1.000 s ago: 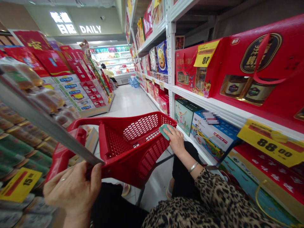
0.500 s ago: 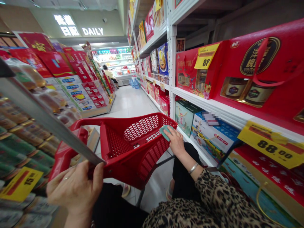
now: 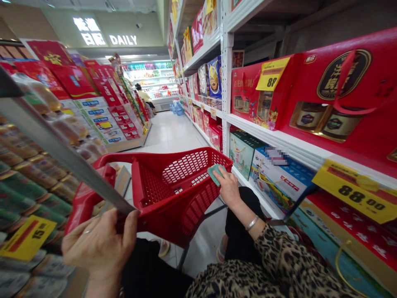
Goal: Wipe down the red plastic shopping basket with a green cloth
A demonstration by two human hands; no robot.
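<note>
A red plastic shopping cart (image 3: 173, 219) with a perforated basket stands in front of me, tilted across the view. My left hand (image 3: 102, 244), with a ring on one finger, is closed on the near left part of the cart, where the grey metal bar (image 3: 77, 169) meets it; the exact part under the palm is hidden. In my right hand (image 3: 228, 186) is a green cleaning cloth (image 3: 214, 174), pressed by the fingers against the basket's right rim. A silver bracelet (image 3: 252, 222) circles the right wrist.
White shelves (image 3: 279, 136) with red gift boxes (image 3: 341, 91) and yellow price tags (image 3: 356, 190) rise close on my right. Stacked packaged goods (image 3: 102, 120) line the left. A tiled aisle (image 3: 169, 134) leads to a lit refrigerated case (image 3: 158, 78), with a person (image 3: 144, 96) near it.
The cloth and my right hand have shifted very slightly to the left along the rim. My left hand keeps its grip. The view has moved a little.
</note>
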